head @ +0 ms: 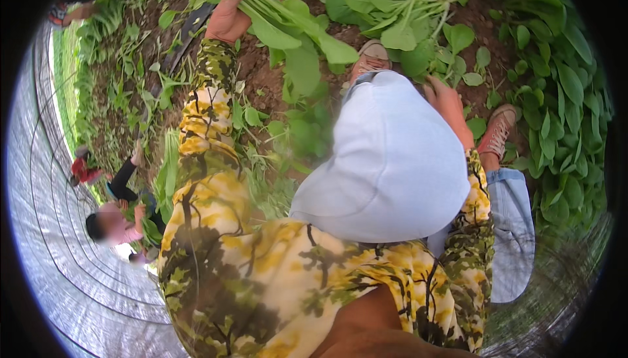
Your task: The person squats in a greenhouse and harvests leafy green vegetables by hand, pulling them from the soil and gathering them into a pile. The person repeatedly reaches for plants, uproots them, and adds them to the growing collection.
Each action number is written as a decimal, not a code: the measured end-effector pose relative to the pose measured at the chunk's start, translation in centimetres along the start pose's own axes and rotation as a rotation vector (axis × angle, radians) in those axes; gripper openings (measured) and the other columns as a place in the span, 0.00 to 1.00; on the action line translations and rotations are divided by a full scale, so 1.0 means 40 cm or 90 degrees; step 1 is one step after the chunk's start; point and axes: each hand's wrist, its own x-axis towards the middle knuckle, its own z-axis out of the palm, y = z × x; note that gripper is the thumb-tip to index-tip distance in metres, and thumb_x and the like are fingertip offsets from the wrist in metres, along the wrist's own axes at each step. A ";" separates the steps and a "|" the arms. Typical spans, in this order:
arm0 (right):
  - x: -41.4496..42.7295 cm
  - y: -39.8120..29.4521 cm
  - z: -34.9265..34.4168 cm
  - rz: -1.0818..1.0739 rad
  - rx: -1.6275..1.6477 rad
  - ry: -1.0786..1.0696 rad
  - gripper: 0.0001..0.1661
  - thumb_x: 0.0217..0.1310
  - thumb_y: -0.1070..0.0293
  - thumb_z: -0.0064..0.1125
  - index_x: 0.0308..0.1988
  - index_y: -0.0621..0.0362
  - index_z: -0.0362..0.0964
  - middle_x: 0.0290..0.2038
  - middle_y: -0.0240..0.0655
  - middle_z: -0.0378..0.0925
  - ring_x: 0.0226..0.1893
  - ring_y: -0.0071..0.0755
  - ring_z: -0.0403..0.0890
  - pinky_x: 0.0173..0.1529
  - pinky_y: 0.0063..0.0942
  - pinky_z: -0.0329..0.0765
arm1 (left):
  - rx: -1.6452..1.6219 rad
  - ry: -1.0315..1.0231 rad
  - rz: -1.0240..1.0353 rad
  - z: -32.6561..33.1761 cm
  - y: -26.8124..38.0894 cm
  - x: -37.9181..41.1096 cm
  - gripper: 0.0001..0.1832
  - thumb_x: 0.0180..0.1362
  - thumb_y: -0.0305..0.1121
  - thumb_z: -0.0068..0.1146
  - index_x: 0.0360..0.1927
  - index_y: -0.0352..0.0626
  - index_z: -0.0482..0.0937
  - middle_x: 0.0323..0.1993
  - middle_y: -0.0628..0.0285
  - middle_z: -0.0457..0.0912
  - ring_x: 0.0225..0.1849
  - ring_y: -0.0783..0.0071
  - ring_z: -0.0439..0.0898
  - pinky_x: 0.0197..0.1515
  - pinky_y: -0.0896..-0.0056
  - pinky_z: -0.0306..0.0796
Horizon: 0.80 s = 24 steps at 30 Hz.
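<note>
My left hand (229,17) is closed around the pale stems of a bunch of leafy greens (294,34), held out at the upper left with the broad leaves hanging to the right. Low beside my bent knee, my right hand (446,105) reaches down among small leafy plants (458,61). The knee in light blue jeans (392,162) hides part of that arm, and whether the fingers grip a plant is unclear. Just beyond this hand, a loose pile of cut or pulled greens (392,14) lies on the brown soil, its stems pointing right.
A dense row of leafy plants (564,113) runs along the right. My shoes (500,127) stand on the soil. A dark strip (189,34) lies at the upper left. Other people (125,218) are at the left, one near bundled greens (169,166), below a netted cover (54,220).
</note>
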 end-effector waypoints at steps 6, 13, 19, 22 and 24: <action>-0.036 0.025 0.036 0.002 -0.003 -0.119 0.18 0.59 0.61 0.49 0.47 0.56 0.70 0.36 0.52 0.77 0.38 0.57 0.76 0.41 0.44 0.72 | -0.176 -0.157 0.208 -0.198 -0.001 -0.082 0.22 0.64 0.47 0.41 0.60 0.53 0.64 0.48 0.58 0.72 0.53 0.59 0.70 0.65 0.42 0.54; -0.039 0.036 0.032 0.007 -0.004 -0.161 0.18 0.59 0.62 0.48 0.47 0.58 0.70 0.36 0.52 0.77 0.38 0.55 0.76 0.41 0.43 0.72 | -0.160 -0.091 0.225 -0.222 -0.008 -0.162 0.21 0.63 0.47 0.43 0.58 0.54 0.67 0.43 0.62 0.73 0.49 0.65 0.72 0.65 0.42 0.53; -0.037 0.059 0.030 0.016 0.003 -0.237 0.18 0.59 0.62 0.48 0.46 0.59 0.71 0.36 0.51 0.77 0.38 0.53 0.77 0.42 0.41 0.73 | 0.255 0.255 -0.078 -0.266 -0.084 -0.215 0.23 0.63 0.49 0.46 0.52 0.42 0.70 0.31 0.62 0.78 0.31 0.72 0.77 0.38 0.67 0.73; -0.012 0.072 0.008 0.027 -0.009 -0.267 0.18 0.59 0.62 0.48 0.46 0.59 0.71 0.36 0.51 0.77 0.38 0.53 0.77 0.42 0.41 0.73 | 0.444 0.355 -0.235 -0.274 -0.161 -0.265 0.17 0.61 0.46 0.49 0.39 0.41 0.74 0.22 0.66 0.75 0.21 0.80 0.72 0.25 0.76 0.69; -0.038 0.090 0.007 0.034 -0.010 -0.282 0.18 0.59 0.62 0.48 0.46 0.60 0.71 0.36 0.51 0.77 0.38 0.52 0.77 0.42 0.40 0.73 | 0.536 0.434 -0.286 -0.301 -0.172 -0.371 0.17 0.60 0.47 0.50 0.36 0.41 0.75 0.20 0.68 0.74 0.18 0.79 0.71 0.23 0.75 0.68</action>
